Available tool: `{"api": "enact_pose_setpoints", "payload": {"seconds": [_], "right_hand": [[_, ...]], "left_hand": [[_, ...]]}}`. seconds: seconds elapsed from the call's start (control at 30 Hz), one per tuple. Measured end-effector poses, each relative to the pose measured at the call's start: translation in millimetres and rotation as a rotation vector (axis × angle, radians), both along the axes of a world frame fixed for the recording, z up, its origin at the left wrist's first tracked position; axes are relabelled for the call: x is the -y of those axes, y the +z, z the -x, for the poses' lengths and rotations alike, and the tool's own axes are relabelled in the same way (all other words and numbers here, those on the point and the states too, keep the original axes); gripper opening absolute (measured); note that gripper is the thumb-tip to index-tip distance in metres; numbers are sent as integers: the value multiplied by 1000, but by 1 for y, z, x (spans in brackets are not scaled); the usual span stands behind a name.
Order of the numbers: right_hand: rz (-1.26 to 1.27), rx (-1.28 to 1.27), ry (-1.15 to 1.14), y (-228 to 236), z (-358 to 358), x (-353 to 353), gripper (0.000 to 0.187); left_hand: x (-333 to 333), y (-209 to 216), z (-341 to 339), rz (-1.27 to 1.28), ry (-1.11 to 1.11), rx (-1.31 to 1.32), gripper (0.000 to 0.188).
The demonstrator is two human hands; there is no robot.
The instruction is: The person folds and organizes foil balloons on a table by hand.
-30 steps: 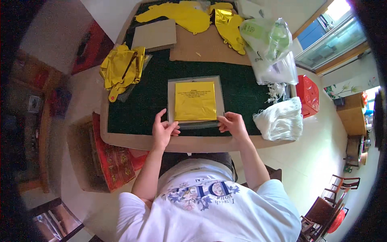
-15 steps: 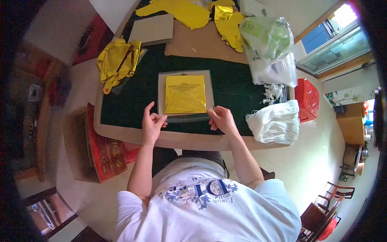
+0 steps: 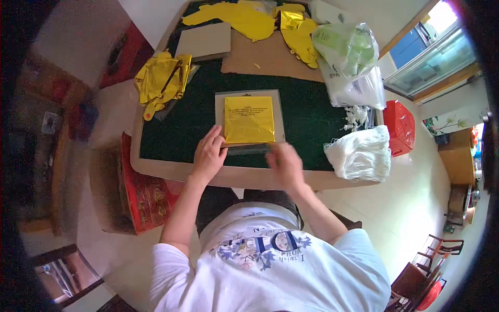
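Note:
A folded gold foil sheet [image 3: 249, 125] with small print lies on a greyish-beige card in a clear plastic bag [image 3: 279, 112], in front of me on the dark green table cover. My left hand [image 3: 209, 155] rests on the bag's near left corner, its fingers stretched out toward the foil. At the near right corner is my right hand [image 3: 286, 162], smeared by motion. Its fingers look curled, but whether they grip the bag's edge cannot be made out.
Crumpled gold foil [image 3: 163, 78] lies at the left, beside a stack of beige cards [image 3: 204, 40]. Flat yellow foil shapes [image 3: 244, 22] lie on brown cardboard [image 3: 270, 57] at the back. Clear plastic bags [image 3: 353, 67] and a white string bundle [image 3: 359, 153] sit at the right, near a red stool [image 3: 398, 127].
My left hand has moved onto the bag's corner with its fingers laid out. My right hand has shifted slightly and is blurred. The whole view has swung a little, so everything sits further right.

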State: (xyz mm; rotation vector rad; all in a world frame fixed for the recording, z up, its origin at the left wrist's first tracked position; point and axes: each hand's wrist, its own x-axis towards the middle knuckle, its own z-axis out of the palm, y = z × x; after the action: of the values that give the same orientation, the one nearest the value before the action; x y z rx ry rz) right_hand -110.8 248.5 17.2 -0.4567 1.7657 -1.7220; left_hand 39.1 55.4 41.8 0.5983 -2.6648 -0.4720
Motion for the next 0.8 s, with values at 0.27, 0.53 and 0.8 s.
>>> {"api": "enact_pose_setpoints", "payload": {"seconds": [0.27,0.53,0.8], "right_hand": [[-233,-1120,522,22,-46,17,43],[-165,-1124,482,17,-35,18,40],[-421,-876,-324,18,221,-76,13]], "left_hand": [[14,-19,1,53,-44,-94,19],[12,-21,-4,-15,-31,-243,21],[-11,-14,-24,-38,65,-316,20]]}}
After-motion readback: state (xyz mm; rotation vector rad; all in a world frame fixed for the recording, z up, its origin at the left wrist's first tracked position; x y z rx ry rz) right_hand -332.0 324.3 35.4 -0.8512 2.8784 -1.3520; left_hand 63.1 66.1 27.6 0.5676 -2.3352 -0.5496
